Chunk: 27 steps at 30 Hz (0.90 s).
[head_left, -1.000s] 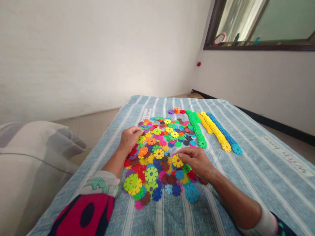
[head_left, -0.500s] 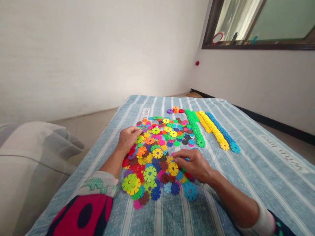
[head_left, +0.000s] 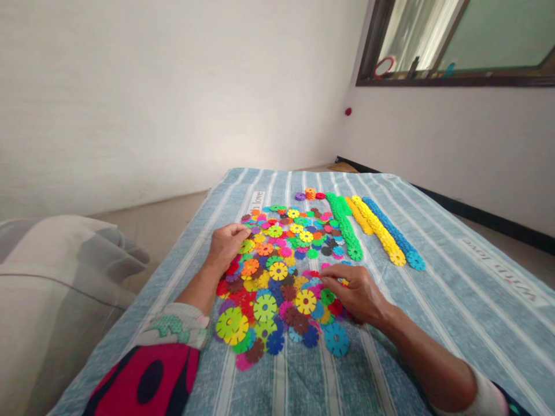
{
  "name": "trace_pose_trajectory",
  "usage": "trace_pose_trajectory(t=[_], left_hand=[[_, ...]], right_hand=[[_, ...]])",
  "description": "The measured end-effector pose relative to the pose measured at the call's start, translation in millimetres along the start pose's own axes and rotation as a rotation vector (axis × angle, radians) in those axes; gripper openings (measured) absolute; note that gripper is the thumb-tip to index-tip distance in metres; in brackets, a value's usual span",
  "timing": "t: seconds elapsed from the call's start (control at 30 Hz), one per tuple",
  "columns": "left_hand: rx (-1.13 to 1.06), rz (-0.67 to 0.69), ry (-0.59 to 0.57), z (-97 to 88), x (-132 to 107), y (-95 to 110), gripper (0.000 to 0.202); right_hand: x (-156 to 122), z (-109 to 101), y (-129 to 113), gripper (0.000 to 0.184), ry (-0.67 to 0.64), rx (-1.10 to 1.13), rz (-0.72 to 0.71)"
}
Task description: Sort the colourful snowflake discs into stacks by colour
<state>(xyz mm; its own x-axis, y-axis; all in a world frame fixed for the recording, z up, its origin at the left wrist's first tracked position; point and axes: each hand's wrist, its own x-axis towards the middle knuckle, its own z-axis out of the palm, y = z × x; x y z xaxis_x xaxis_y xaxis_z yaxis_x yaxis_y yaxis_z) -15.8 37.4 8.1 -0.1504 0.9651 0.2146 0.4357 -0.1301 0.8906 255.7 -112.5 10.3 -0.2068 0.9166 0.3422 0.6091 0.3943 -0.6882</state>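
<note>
A spread of flower-shaped plastic discs (head_left: 277, 270) in many colours lies loosely overlapping on the striped cloth. At its left edge rests my left hand (head_left: 228, 245), thumb and forefinger pressed together; whatever is between them is hidden. My right hand (head_left: 353, 289) is over the right side of the pile, fingers pinched close to a red disc (head_left: 311, 274). I cannot make out whether that disc is held or lies beneath. Near this hand are a yellow disc (head_left: 305, 301) and a light blue disc (head_left: 336, 339).
Overlapping rows of green discs (head_left: 344, 225), yellow discs (head_left: 376, 228) and blue discs (head_left: 392, 231) lie to the right. Small stacks of purple discs (head_left: 300, 196) and orange discs (head_left: 310, 193) stand at the back beside a red disc (head_left: 320, 196). A cloth-covered piece (head_left: 65, 289) stands left.
My right hand has shifted a little to the right, uncovering discs in the pile where its fingertips were. The left hand has stayed in place.
</note>
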Motion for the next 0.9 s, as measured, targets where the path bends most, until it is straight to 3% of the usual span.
trace_pose_trajectory(t=[0.13, 0.33, 0.53, 0.9], left_hand=[[0.012, -0.001, 0.0, -0.4, 0.2, -0.2, 0.03], [0.035, -0.001, 0.005, -1.1, 1.2, -1.1, 0.03], [0.018, -0.02, 0.001, -2.7, 3.1, -0.5, 0.029], [0.099, -0.025, 0.0, -5.7, 3.0, 5.2, 0.028]], right_hand=[[-8.5, 0.2, 5.4, 0.02, 0.053, -0.101, -0.134], [-14.1, 12.7, -0.6, 0.017, -0.027, -0.174, -0.365], [-15.2, 19.9, -7.1, 0.026, -0.107, -0.228, -0.34], [-9.6, 29.5, -0.4, 0.02, -0.063, -0.247, -0.32]])
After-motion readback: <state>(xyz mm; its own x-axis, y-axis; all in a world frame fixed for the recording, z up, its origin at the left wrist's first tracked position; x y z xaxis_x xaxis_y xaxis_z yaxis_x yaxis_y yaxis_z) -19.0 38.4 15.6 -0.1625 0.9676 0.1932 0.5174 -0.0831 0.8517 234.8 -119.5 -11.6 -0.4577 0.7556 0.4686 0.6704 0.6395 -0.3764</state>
